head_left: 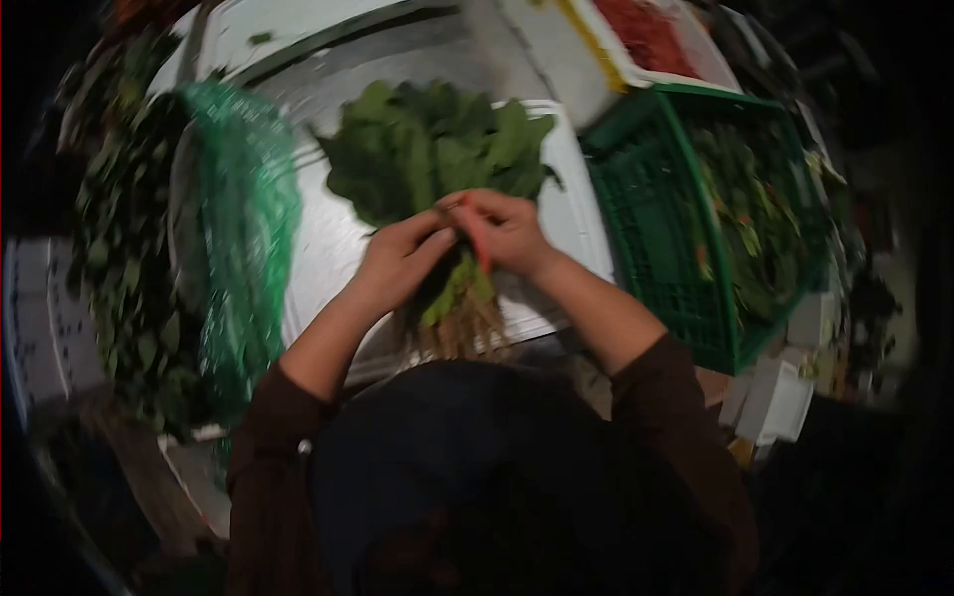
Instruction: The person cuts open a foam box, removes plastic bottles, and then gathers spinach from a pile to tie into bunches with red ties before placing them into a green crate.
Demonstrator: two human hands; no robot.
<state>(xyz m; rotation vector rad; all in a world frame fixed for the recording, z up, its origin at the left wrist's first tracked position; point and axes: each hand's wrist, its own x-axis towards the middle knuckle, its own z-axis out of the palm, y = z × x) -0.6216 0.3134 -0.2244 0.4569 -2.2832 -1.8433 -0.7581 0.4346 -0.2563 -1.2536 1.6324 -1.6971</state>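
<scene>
A bunch of leafy greens (pixel 427 149) lies on a white lid or board (pixel 313 248), its broad leaves pointing away from me and its thin roots (pixel 457 333) towards me. Across the top of its stems, my left hand (pixel 412 253) and my right hand (pixel 505 233) meet with fingers pinched together. A red tie (pixel 475 233) runs between them, and its loose end hangs below my right fingers. The left fingertips appear closed on the tie as well, though the exact grip is partly hidden. How far the tie goes round the stems cannot be seen.
On the left, a green plastic bag (pixel 243 248) lies beside a heap of leafy stems (pixel 129 288). A green crate (pixel 651 219) holding more greens stands at right. Behind it, a white foam box (pixel 621 74) contains red strips (pixel 651 40).
</scene>
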